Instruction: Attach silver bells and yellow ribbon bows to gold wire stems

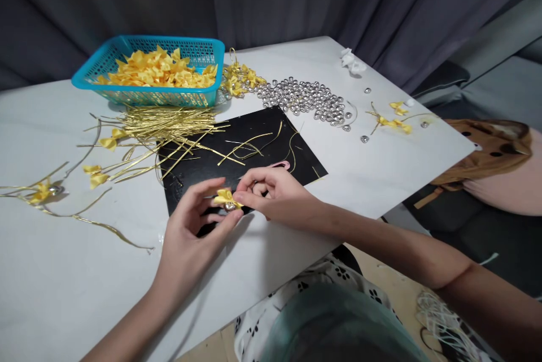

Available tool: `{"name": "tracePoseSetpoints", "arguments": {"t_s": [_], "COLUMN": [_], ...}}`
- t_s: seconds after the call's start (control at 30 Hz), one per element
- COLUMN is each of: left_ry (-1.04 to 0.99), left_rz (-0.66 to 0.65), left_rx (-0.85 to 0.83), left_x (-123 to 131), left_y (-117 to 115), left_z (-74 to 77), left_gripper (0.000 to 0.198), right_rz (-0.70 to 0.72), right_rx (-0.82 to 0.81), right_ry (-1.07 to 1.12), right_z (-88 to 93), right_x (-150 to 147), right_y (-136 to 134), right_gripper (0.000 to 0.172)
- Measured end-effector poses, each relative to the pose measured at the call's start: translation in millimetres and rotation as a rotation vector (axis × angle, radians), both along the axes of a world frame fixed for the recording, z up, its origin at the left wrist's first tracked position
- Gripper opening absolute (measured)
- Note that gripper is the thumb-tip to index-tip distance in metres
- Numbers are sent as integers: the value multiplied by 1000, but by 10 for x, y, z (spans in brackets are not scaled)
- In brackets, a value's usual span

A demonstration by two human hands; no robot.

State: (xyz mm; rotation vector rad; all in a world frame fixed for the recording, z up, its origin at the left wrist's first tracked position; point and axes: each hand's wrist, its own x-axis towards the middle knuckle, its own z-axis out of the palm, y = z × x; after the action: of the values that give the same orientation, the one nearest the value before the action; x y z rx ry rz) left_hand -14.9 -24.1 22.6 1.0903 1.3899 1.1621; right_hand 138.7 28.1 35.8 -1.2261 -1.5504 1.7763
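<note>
Over the near edge of the black mat point(309, 161), my left hand point(197, 218) holds a yellow ribbon bow point(223, 196) between thumb and fingers. A silver bead point(230, 206) sits against the bow's near side. The fingertips of my right hand point(277, 193) are closed on the bow's right end, and its other fingers curl into the palm. Just behind my right hand lies a small pink piece with a hole point(284, 165), partly covered by the hand. Loose gold wire ties point(254, 144) are scattered on the mat.
A blue basket point(148, 89) of yellow bows stands at the back left, with a bundle of gold ties point(169, 122) before it. Silver beads point(305, 96) are heaped at the back. Bows with ties point(40, 191) lie left; others point(393, 122) lie right, near crumpled white tissue point(352, 62).
</note>
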Motion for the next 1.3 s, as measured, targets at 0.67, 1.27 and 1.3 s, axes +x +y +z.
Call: {"name": "tracePoseSetpoints", "arguments": {"t_s": [0.67,1.27,1.3], "left_ry": [-10,46,47], "left_rz": [-35,97,104], "left_rx": [-36,9,14], "left_x": [-93,-87,-89], "left_y": [-10,15,16], "left_z": [56,-12,-19], "left_gripper": [6,13,13], "right_rz": [74,-68,-68], "right_rx": [-203,858,800], "right_ry": [67,-30,-25], "right_z": [106,-181,-186], "right_x": [52,9,-10], "right_y": [-8,-132,-139], "right_gripper": [10,23,21]}}
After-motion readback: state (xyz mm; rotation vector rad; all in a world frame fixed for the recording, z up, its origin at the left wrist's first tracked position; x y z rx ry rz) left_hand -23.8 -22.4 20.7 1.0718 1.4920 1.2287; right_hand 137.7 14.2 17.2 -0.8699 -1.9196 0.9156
